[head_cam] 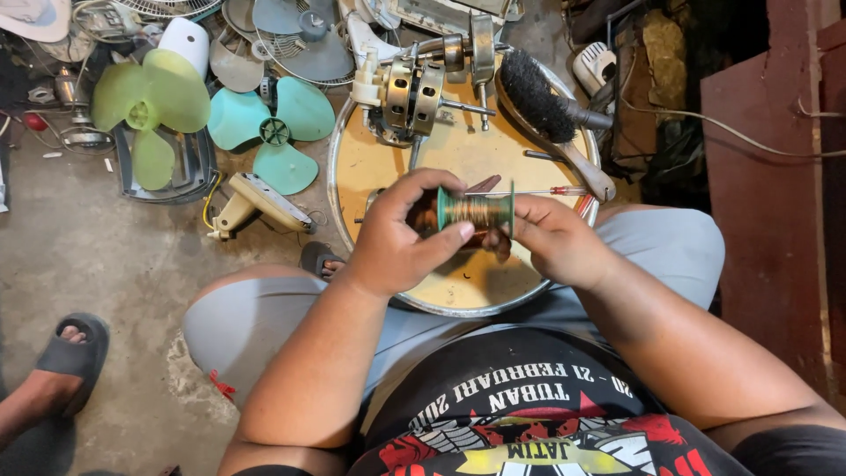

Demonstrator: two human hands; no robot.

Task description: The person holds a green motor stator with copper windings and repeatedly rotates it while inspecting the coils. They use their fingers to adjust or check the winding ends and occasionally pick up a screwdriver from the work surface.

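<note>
The spool has green ends and coppery wire. The round tray is yellow with a silvery rim; the brush has black bristles. One fan blade is light green, another turquoise.

Both hands meet over a round tray. The left hand wraps around one end of a green spool wound with copper wire, thumb along its flange; the right hand pinches the other end. On the tray lie a fan motor, a black brush and a thin screwdriver. On the floor to the left lie a lime fan blade and a teal blade.
</note>
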